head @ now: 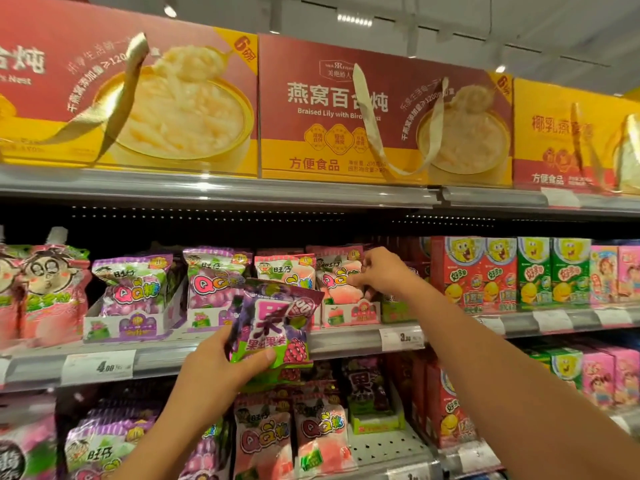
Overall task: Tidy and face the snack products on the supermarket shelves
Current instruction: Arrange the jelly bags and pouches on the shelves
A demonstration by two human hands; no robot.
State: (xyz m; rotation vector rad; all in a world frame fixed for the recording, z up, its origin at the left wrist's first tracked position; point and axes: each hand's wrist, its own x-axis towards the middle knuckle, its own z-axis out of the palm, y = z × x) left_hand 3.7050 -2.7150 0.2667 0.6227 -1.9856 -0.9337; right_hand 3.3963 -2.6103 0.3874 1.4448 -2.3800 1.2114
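Both hands grip: left point(221, 365) purple bag point(273, 327); right point(384, 271) pink bag point(341, 282).

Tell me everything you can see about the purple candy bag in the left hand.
The purple candy bag is a glossy plastic pouch, purple with a green lower band, large pink-and-white characters and a grape picture. It looks full and unopened, upright, tilted slightly, front facing the camera. The left hand grips its lower left corner, thumb across the front. It is held in front of the middle shelf edge; the right hand is not touching it.

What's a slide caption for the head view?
Left hand holds a purple grape gummy bag while right hand pinches a pink peach QQ bag on the middle shelf.
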